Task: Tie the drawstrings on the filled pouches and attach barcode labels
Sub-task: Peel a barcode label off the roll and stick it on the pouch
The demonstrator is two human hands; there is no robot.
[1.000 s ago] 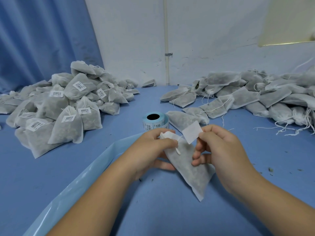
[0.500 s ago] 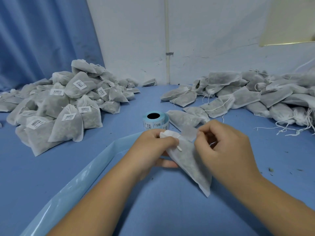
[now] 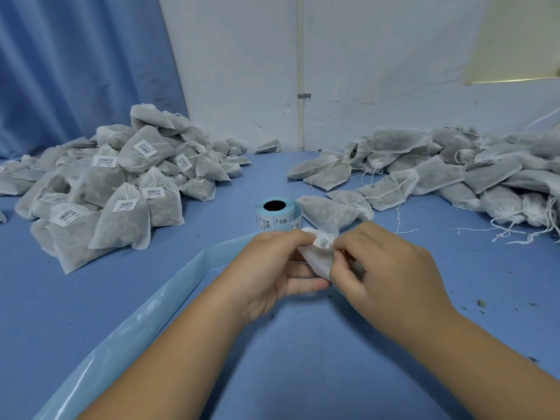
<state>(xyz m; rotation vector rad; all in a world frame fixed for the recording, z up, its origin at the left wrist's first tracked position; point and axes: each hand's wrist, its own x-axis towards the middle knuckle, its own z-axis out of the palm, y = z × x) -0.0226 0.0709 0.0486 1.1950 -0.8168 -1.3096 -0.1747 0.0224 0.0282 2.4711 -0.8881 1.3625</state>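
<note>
head view: our left hand (image 3: 272,268) pinches the neck of the pouch (image 3: 315,264), and our right hand (image 3: 391,280) pinches the barcode label (image 3: 324,243) onto it, over the table (image 3: 303,344) toward its near edge. labelling is in hand, we judge; next, press it flat.

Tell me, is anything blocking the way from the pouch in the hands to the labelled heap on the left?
Nothing upright does. Both the left hand and right hand grip the pouch; between it and the labelled heap lies only a flat pale-blue film strip. The label roll stands farther back, aside.
</note>
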